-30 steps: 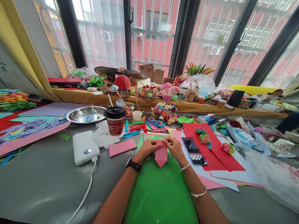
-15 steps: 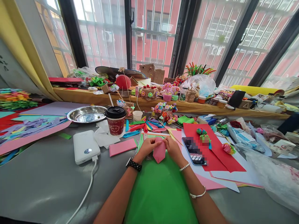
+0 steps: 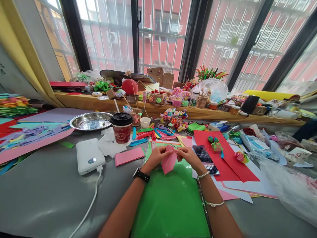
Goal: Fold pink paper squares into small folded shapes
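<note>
Our right hand and arm have slid a little to the right, and the small folded pink paper has tipped. Our left hand pinches that paper over the shiny green sheet. Our right fingertips are at its edge, but we can't tell if they grip it.

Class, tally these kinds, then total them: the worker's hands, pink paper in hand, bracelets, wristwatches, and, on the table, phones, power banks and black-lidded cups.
Left hand and right hand: 2
Pink paper in hand: 1
Bracelets: 2
Wristwatch: 1
Phone: 1
Power bank: 1
Black-lidded cup: 1
Total: 9
</note>
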`<state>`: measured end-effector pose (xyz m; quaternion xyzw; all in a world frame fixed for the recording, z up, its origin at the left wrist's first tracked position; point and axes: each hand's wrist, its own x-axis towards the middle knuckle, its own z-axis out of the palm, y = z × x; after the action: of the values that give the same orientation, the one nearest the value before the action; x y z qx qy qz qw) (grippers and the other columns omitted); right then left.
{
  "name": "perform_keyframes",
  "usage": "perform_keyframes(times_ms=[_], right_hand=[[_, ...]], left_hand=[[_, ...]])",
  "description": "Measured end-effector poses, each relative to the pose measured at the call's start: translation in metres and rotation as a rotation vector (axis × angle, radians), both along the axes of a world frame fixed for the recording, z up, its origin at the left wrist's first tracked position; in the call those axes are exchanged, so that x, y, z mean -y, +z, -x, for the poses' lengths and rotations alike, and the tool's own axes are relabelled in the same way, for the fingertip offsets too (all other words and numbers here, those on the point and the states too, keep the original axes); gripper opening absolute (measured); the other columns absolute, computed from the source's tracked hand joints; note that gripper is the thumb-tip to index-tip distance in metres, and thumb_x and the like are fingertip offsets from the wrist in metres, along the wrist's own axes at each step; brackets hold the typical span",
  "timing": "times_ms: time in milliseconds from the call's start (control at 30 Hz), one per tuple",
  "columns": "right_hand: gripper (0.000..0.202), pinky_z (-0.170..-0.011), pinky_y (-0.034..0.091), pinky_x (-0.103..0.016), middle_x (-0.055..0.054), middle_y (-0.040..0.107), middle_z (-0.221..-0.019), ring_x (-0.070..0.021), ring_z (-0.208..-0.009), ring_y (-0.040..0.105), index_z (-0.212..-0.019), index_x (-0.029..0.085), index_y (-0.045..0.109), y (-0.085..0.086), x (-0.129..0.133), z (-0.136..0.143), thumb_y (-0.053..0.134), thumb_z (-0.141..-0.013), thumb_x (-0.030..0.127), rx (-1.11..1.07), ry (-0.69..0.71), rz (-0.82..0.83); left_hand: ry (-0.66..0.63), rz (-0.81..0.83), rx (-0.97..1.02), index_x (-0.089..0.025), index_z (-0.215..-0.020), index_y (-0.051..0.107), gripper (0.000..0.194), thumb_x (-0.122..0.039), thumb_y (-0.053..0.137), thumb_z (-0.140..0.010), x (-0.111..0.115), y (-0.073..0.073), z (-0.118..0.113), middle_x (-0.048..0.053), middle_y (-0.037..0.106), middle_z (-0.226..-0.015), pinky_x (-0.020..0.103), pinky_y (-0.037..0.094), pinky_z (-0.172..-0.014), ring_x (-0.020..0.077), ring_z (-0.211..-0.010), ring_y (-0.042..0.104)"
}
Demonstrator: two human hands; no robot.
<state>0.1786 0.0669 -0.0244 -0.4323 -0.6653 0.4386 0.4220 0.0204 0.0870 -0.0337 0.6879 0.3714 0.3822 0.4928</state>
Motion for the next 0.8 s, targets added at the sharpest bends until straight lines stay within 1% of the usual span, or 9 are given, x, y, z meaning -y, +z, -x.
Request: perform_keyframes(times_ms=[167,267,333,433,500,567,667,733,800], right_hand=[[0.025,-0.039,0.029,-0.018,0.004,0.049,-0.047,-0.0064,-0.041,0.041,-0.061,0.014,0.058,0.002,0.001,-0.004,0.057,-0.064,0.039,0.021,-0.043,-0.015],[0.024,-0.037,0.027,-0.017,0.005,0.047,-0.046,-0.0053,-0.040,0.038,-0.060,0.014,0.058,0.000,0.000,-0.005,0.058,-0.063,0.037,0.011,-0.063,-0.001],[0.023,-0.038,0.030,-0.017,0.005,0.048,-0.046,-0.0053,-0.040,0.040,-0.059,0.014,0.057,-0.001,-0.002,-0.006,0.059,-0.063,0.036,-0.072,-0.129,0.006],[0.022,-0.043,0.038,-0.018,0.002,0.055,-0.051,-0.0067,-0.043,0.048,-0.062,0.014,0.056,-0.003,-0.004,-0.007,0.061,-0.060,0.035,-0.248,-0.271,0.053],[0.022,-0.046,0.042,-0.019,0.000,0.060,-0.056,-0.0085,-0.047,0.054,-0.064,0.014,0.056,-0.003,-0.005,-0.007,0.064,-0.058,0.034,-0.360,-0.326,0.120],[0.022,-0.049,0.045,-0.019,-0.002,0.063,-0.060,-0.0100,-0.052,0.058,-0.065,0.015,0.054,-0.003,-0.005,-0.005,0.065,-0.056,0.032,-0.473,-0.345,0.170],[0.020,-0.054,0.047,-0.019,-0.002,0.065,-0.066,-0.0109,-0.058,0.061,-0.065,0.015,0.053,-0.004,-0.004,0.002,0.066,-0.057,0.029,-0.607,-0.317,0.202],[0.019,-0.056,0.048,-0.018,-0.003,0.066,-0.068,-0.0115,-0.062,0.062,-0.065,0.015,0.054,-0.006,-0.003,0.007,0.065,-0.058,0.028,-0.646,-0.263,0.226],[0.019,-0.056,0.048,-0.018,-0.003,0.066,-0.068,-0.0118,-0.063,0.062,-0.066,0.015,0.054,-0.007,-0.002,0.012,0.065,-0.059,0.028,-0.651,-0.213,0.244]], left_hand=[[-0.095,0.015,-0.055,-0.011,-0.063,0.057,0.035,-0.045,0.054,-0.061,0.002,0.000,0.000,-0.002,0.049,-0.054,0.019,0.026,-0.043,0.0078,-0.049,0.040],[-0.088,-0.021,-0.082,-0.011,-0.062,0.058,0.034,-0.045,0.054,-0.062,0.002,-0.001,0.000,-0.001,0.051,-0.055,0.020,0.029,-0.044,0.0087,-0.050,0.042],[-0.019,-0.036,-0.028,-0.012,-0.071,0.059,0.034,-0.044,0.053,-0.064,-0.002,-0.003,0.001,0.002,0.056,-0.067,0.021,0.035,-0.052,0.0117,-0.060,0.049],[0.197,-0.043,0.152,-0.014,-0.093,0.054,0.039,-0.043,0.052,-0.066,-0.010,-0.007,0.003,0.006,0.056,-0.091,0.025,0.040,-0.068,0.0160,-0.081,0.052],[0.340,-0.009,0.256,-0.014,-0.102,0.048,0.047,-0.043,0.053,-0.065,-0.016,-0.010,0.004,0.009,0.053,-0.098,0.027,0.041,-0.072,0.0176,-0.088,0.051],[0.394,0.067,0.333,-0.014,-0.105,0.044,0.052,-0.045,0.054,-0.063,-0.018,-0.011,0.004,0.010,0.052,-0.100,0.028,0.042,-0.072,0.0184,-0.090,0.051],[0.267,0.216,0.376,-0.013,-0.097,0.049,0.049,-0.043,0.058,-0.060,-0.016,-0.007,0.002,0.010,0.054,-0.098,0.028,0.043,-0.071,0.0178,-0.087,0.054],[0.131,0.289,0.341,-0.012,-0.088,0.054,0.042,-0.040,0.062,-0.058,-0.011,-0.004,0.000,0.009,0.057,-0.092,0.028,0.044,-0.071,0.0166,-0.081,0.056],[0.054,0.309,0.281,-0.012,-0.079,0.058,0.036,-0.039,0.064,-0.056,-0.007,-0.001,-0.001,0.006,0.061,-0.083,0.028,0.044,-0.070,0.0158,-0.076,0.057]])
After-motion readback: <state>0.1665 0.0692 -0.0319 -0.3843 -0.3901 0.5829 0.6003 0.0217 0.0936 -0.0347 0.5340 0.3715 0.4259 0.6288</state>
